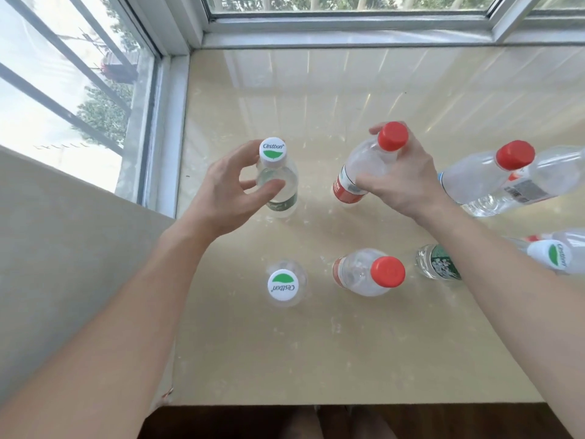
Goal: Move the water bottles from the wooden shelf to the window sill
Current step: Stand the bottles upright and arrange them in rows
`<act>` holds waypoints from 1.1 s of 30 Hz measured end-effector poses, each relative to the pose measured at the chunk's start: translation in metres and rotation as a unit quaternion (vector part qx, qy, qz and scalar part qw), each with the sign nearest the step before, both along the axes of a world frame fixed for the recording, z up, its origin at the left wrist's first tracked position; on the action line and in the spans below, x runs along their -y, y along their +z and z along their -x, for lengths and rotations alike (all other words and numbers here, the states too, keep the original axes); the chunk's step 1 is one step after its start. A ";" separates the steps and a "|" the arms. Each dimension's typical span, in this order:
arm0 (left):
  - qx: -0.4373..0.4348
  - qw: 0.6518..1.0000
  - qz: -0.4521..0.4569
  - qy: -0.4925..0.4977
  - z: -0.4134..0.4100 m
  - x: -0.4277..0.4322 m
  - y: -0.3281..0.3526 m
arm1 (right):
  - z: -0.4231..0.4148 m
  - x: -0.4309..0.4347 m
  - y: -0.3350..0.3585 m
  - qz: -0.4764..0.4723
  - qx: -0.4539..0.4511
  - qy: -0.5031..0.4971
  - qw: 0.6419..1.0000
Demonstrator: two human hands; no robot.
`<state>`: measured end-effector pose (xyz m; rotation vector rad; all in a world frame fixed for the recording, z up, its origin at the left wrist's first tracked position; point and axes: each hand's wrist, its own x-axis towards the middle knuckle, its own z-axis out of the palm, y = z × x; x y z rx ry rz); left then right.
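We see a glossy beige sill [316, 359] filling mid-frame. On it stand two white-capped bottles [286, 285] at left, two red-capped bottles [368, 274] at centre, and more bottles [493, 179] crowding the right edge.

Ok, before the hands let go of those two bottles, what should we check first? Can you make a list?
1. Left hand around the white-capped bottle: ok, fingers curl around its shoulder.
2. Right hand holding the red-capped bottle: ok, gripped near the neck.
3. White-capped bottle upright: ok.
4. Red-capped bottle upright: not ok, it tilts.
5. Both bottoms resting on the window sill: cannot tell.
6. Room around them: ok, the nearer white-capped bottle and the nearer red-capped bottle stand apart from both.
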<state>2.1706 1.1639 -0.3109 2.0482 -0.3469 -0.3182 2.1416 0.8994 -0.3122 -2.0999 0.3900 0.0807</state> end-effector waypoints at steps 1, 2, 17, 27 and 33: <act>0.000 1.000 -0.002 0.004 -0.001 0.000 0.000 | 0.000 0.002 0.000 -0.012 -0.005 0.012 1.000; 0.000 1.000 -0.003 0.010 -0.002 0.000 -0.001 | -0.001 0.003 0.000 -0.019 -0.011 0.021 1.000; -0.037 0.998 0.031 0.037 0.000 0.006 -0.003 | 0.002 -0.005 -0.009 -0.043 0.007 0.049 0.998; -0.020 0.998 0.028 0.062 0.011 0.013 -0.006 | -0.001 -0.014 -0.013 -0.058 0.004 0.036 0.998; -0.013 0.997 0.033 0.072 0.016 0.014 -0.006 | 0.003 -0.008 -0.014 -0.020 0.004 0.069 0.997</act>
